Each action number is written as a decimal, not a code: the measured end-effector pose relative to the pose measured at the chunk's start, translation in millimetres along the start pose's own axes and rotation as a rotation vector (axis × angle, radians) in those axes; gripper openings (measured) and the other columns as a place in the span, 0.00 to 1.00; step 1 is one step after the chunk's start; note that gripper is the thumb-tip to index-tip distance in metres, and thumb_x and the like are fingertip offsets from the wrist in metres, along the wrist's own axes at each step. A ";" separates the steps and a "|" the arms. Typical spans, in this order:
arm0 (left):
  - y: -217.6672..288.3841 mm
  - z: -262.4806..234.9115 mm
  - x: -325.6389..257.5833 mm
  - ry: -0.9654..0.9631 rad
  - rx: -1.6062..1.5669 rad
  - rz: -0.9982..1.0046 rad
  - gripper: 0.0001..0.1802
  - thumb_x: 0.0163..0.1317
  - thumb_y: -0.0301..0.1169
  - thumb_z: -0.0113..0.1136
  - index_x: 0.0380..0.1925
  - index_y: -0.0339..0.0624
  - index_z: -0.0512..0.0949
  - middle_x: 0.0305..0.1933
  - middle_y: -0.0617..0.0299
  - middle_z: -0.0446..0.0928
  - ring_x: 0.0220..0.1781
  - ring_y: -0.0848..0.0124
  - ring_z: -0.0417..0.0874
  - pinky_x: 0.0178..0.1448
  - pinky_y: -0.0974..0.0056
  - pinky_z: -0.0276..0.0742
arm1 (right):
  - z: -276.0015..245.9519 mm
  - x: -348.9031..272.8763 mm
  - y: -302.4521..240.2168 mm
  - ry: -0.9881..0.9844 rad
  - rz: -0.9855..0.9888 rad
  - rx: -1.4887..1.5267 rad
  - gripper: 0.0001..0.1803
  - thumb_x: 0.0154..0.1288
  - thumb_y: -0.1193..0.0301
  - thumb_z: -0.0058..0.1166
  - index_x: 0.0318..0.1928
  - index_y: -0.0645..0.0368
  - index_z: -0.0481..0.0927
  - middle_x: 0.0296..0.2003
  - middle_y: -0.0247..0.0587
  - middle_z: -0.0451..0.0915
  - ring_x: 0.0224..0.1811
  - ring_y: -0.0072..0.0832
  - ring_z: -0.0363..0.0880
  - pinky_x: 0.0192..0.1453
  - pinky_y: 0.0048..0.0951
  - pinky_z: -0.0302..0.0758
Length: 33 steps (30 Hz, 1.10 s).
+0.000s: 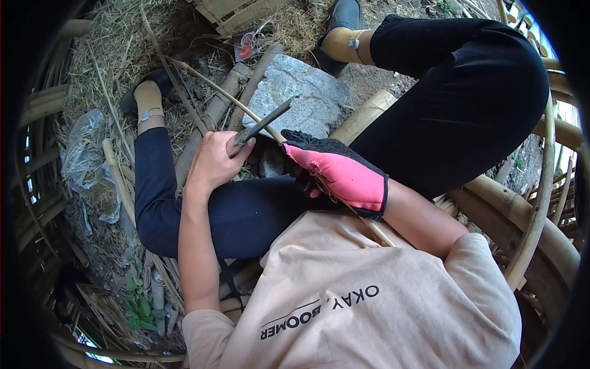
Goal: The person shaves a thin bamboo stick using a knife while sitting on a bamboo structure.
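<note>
- Head view, left hand: the bare left hand [215, 158], left of centre toward 10 o'clock, has its grip closed around the base of a dark-bladed knife [276, 114], with the thumb laid along it. The blade points out toward 1 to 2 o'clock.
- Head view, right hand: the right hand [338, 172], in a pink and black glove [362, 184], sits just off centre toward 1 o'clock. Its grip is wrapped around a thin, pale stick [236, 101]; some of the fingers are hidden.
- The stick slants through the gloved hand, one end reaching out between 10 and 11 o'clock, the other toward 4 o'clock by the beige shirt [393, 332].
- Near 11 o'clock, between the two hands, the blade crosses the stick; whether the edge touches it cannot be told.
- At 12 o'clock a flat grey stone [295, 92] lies on the ground beyond the hands, with a cut bamboo piece [369, 114] near it toward 1 o'clock.
- Dark trousers [467, 104] cover the person's bent legs; the left shoe [128, 100] rests at 10 o'clock.
- A clear plastic bag [86, 154] lies at 9 o'clock, a green plant [141, 309] at 8.
- A bent bamboo pole [541, 197] runs along the side at 3 o'clock.
</note>
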<state>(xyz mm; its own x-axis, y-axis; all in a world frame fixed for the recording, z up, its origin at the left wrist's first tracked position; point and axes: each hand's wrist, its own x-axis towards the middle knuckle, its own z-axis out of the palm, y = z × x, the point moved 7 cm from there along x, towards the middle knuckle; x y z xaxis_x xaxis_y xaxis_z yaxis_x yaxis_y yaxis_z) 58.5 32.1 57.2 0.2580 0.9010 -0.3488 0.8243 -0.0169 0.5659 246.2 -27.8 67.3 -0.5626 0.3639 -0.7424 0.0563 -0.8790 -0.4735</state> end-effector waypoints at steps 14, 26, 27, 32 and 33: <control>-52.3 -9.4 12.6 0.199 0.063 -0.054 0.11 0.55 0.30 0.56 0.22 0.30 0.74 0.23 0.38 0.72 0.32 0.39 0.76 0.32 0.50 0.71 | 0.8 -4.4 -17.1 0.180 -0.134 -0.361 0.16 0.74 0.54 0.49 0.44 0.54 0.77 0.21 0.27 0.65 0.23 0.17 0.59 0.26 0.24 0.60; -26.7 5.3 4.1 0.167 -0.045 0.147 0.16 0.59 0.30 0.58 0.18 0.30 0.69 0.17 0.43 0.66 0.19 0.49 0.64 0.27 0.55 0.65 | 0.4 -2.1 -11.9 0.139 -0.110 -0.187 0.19 0.73 0.54 0.50 0.44 0.58 0.77 0.25 0.28 0.68 0.27 0.18 0.62 0.31 0.25 0.63; -36.1 1.7 5.5 0.216 -0.034 0.043 0.13 0.57 0.29 0.57 0.19 0.31 0.70 0.19 0.41 0.68 0.24 0.44 0.70 0.29 0.52 0.67 | 0.3 -2.9 -14.8 0.147 -0.128 -0.272 0.20 0.73 0.54 0.50 0.50 0.58 0.76 0.25 0.29 0.68 0.27 0.18 0.62 0.30 0.25 0.63; -67.8 -11.4 10.9 0.270 0.038 -0.091 0.12 0.55 0.29 0.57 0.19 0.31 0.72 0.20 0.39 0.71 0.27 0.41 0.77 0.30 0.51 0.70 | 0.8 -1.7 -13.2 0.191 -0.180 -0.369 0.26 0.73 0.56 0.50 0.64 0.56 0.71 0.24 0.29 0.69 0.25 0.17 0.62 0.28 0.25 0.63; -66.8 -9.2 9.1 0.288 0.008 -0.091 0.12 0.55 0.29 0.58 0.19 0.31 0.71 0.18 0.40 0.70 0.23 0.44 0.76 0.29 0.53 0.69 | 0.4 0.1 -11.8 0.178 -0.165 -0.333 0.26 0.73 0.56 0.50 0.64 0.57 0.71 0.23 0.29 0.69 0.24 0.17 0.61 0.27 0.25 0.62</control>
<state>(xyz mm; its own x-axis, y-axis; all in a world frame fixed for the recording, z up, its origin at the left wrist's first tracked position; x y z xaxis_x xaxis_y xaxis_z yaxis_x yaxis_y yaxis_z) 1.2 45.4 23.1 0.0307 0.9848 -0.1711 0.8420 0.0668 0.5354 245.1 -17.5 73.0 -0.4365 0.5645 -0.7005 0.2575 -0.6677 -0.6985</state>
